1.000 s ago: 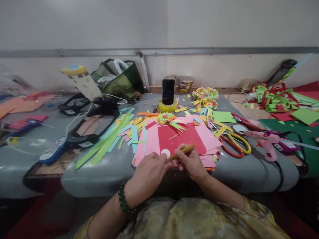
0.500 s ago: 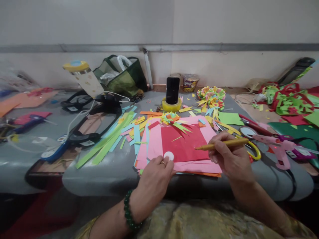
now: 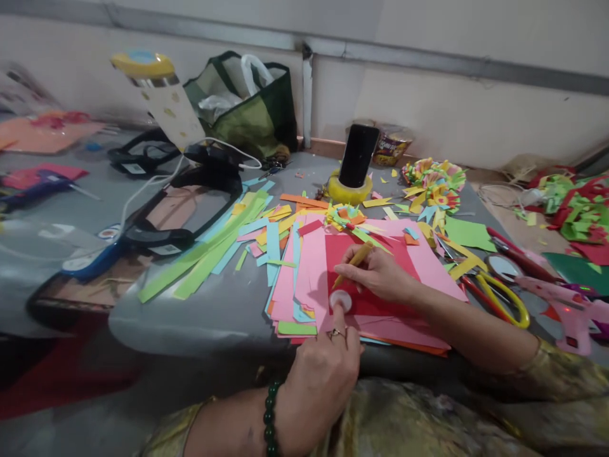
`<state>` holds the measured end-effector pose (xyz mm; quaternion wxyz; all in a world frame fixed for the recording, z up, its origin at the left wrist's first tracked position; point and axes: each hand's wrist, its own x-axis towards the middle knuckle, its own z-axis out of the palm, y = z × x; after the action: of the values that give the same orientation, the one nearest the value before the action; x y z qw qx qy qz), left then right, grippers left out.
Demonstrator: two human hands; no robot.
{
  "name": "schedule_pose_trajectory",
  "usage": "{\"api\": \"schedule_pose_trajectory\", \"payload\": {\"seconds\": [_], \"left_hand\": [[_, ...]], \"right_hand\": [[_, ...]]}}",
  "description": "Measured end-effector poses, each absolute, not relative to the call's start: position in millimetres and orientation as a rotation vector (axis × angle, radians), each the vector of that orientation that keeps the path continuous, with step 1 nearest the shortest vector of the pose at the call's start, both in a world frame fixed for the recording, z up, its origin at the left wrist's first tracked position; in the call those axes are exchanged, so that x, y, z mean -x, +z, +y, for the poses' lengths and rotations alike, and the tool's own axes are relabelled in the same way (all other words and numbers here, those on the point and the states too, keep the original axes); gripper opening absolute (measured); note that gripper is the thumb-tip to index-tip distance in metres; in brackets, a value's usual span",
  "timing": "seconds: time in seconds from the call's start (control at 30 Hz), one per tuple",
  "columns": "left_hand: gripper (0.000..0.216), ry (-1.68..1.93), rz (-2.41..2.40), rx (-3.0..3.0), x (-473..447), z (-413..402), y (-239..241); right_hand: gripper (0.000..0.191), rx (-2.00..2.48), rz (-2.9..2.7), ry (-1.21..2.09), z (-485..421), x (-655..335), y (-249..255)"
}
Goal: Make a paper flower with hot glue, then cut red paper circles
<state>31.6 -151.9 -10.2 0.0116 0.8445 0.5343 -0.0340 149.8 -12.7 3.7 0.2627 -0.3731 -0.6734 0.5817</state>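
Observation:
My left hand (image 3: 328, 355), with a ring on it, presses a small white disc (image 3: 340, 300) down with its outstretched index finger; the other fingers are curled. The disc lies on the lower left corner of a red paper sheet (image 3: 394, 304), which rests on a stack of pink sheets (image 3: 435, 279). My right hand (image 3: 380, 273) is closed around a gold-coloured pen (image 3: 358, 255). The pen's tip points down at the disc's upper edge; whether it touches the paper I cannot tell. Above the red sheet sits a paper-strip flower (image 3: 345, 217).
Green paper strips (image 3: 209, 247) lie left of the stack. Behind it a phone (image 3: 359, 155) leans in a yellow tape roll (image 3: 349, 190). Yellow-handled scissors (image 3: 504, 298) and a pink glue gun (image 3: 571, 311) lie to the right. A bottle (image 3: 169, 105) and a green bag (image 3: 257, 108) stand behind.
My right hand has brought the pen leftward from the sheet's right side to the disc. The disc has shifted onto the red sheet's corner, with my left index finger now on it. The view has tilted.

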Motion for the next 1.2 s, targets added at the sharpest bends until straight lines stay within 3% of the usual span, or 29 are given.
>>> {"api": "schedule_pose_trajectory", "payload": {"seconds": [0.53, 0.8, 1.0, 1.2], "left_hand": [[0.029, -0.168, 1.615, -2.599, -29, -149, -6], [0.017, -0.107, 1.611, -2.574, -28, -146, -6], [0.025, -0.099, 1.478, -2.503, -12, -132, 6], [0.030, -0.155, 1.393, -2.406, 8, -108, 29]], "right_hand": [[0.040, 0.988, -2.027, 1.613, -6, -145, -1], [0.037, 1.073, -1.853, 1.602, -10, -159, -3], [0.029, 1.095, -1.943, 1.185, -39, -180, -9], [0.017, 0.819, -2.323, 0.710, -77, -195, -17]]}}
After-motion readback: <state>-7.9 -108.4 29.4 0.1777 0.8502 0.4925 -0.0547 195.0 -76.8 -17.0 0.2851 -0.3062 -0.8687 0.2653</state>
